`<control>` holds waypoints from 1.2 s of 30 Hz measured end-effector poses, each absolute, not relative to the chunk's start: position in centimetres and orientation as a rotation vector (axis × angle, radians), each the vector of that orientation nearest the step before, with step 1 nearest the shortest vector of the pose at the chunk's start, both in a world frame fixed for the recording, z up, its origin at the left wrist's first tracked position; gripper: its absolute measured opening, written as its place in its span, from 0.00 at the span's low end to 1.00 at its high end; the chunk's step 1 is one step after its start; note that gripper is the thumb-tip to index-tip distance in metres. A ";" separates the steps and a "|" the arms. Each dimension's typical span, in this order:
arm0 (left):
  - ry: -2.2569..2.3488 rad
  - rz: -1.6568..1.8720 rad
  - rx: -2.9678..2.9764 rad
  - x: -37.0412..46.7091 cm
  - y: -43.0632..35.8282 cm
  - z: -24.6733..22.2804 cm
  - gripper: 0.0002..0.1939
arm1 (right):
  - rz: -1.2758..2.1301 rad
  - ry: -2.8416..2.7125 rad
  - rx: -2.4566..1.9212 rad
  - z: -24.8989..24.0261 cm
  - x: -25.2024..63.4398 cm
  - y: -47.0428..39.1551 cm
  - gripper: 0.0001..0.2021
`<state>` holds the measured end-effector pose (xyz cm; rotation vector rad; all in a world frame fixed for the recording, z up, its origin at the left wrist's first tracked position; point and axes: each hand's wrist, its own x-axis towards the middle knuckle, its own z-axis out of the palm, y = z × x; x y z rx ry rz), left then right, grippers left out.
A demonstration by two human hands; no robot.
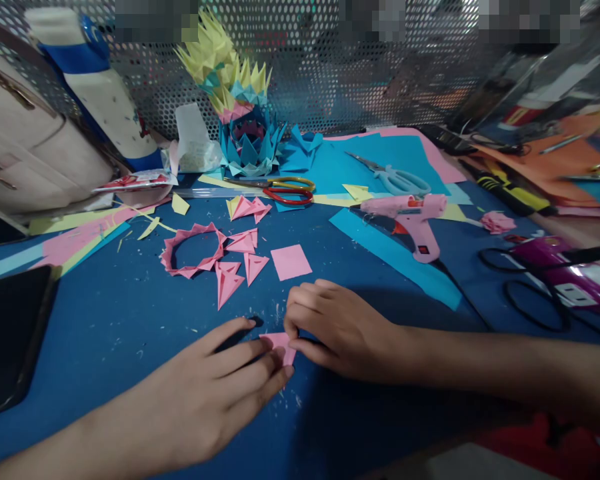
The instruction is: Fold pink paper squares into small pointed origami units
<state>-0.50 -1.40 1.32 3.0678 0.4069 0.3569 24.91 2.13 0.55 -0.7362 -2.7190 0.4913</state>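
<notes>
A small piece of folded pink paper (pixel 281 345) lies on the blue table between my two hands. My left hand (pixel 215 383) rests over its left side with fingers stretched out and apart, the fingertips on the paper. At the paper's right corner, my right hand (pixel 337 327) is closed, thumb and bent fingers pinching the edge. Just beyond my hands is a flat pink paper square (pixel 291 261). Left of it lie several folded pink triangles (pixel 230 280), beside a ring of pink folded pieces (pixel 193 251).
A pink glue gun (pixel 405 217) lies at right, near blue-handled scissors (pixel 400 180) and a blue paper strip (pixel 405 267). Red-and-yellow-handled scissors (pixel 287 190) sit farther back. A folded-paper model (pixel 247 133) stands by the mesh panel. At left are a phone (pixel 15 333) and bottle (pixel 100 100).
</notes>
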 end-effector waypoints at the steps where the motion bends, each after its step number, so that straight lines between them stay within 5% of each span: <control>1: 0.403 0.358 3.071 -0.5 -1.4 1.4 0.21 | 0.492 -2.721 -0.736 0.5 24.9 2.1 0.05; 36: 0.405 0.289 3.052 -0.8 -1.3 1.7 0.22 | 0.509 -2.761 -0.795 0.8 24.7 2.1 0.03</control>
